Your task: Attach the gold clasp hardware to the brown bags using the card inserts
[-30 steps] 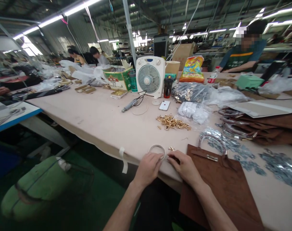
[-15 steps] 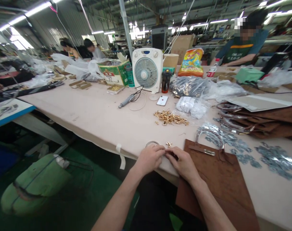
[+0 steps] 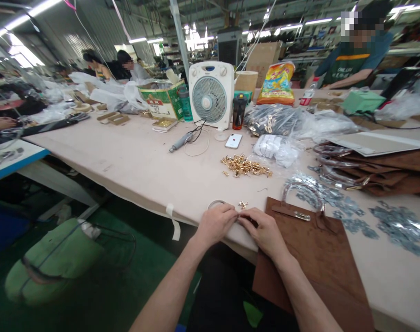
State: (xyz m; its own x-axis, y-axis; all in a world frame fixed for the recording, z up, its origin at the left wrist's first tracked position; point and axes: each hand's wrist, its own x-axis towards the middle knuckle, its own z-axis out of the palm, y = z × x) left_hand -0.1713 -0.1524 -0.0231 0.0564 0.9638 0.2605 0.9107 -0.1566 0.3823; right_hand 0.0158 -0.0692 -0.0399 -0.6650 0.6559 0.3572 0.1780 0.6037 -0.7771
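The long pale surface (image 3: 133, 161) carries, at two o'clock of the hands, a stack of brown bags (image 3: 386, 177), and at four o'clock a single brown bag (image 3: 316, 249) whose clasp plate and wrapped handle look fitted. At twelve o'clock lies a heap of gold fittings (image 3: 246, 166), seemingly unused, so much assembly seems left. The left hand (image 3: 216, 223) and right hand (image 3: 265, 230) meet at the edge, fingers pinched on a small piece too hidden to identify, beside a tape ring (image 3: 215, 203).

A long beige table (image 3: 133, 161) filled mid-frame, carrying a white fan (image 3: 210, 94), a phone (image 3: 233, 140), gold fittings (image 3: 244, 166), and a brown bag (image 3: 313, 244) lower right.
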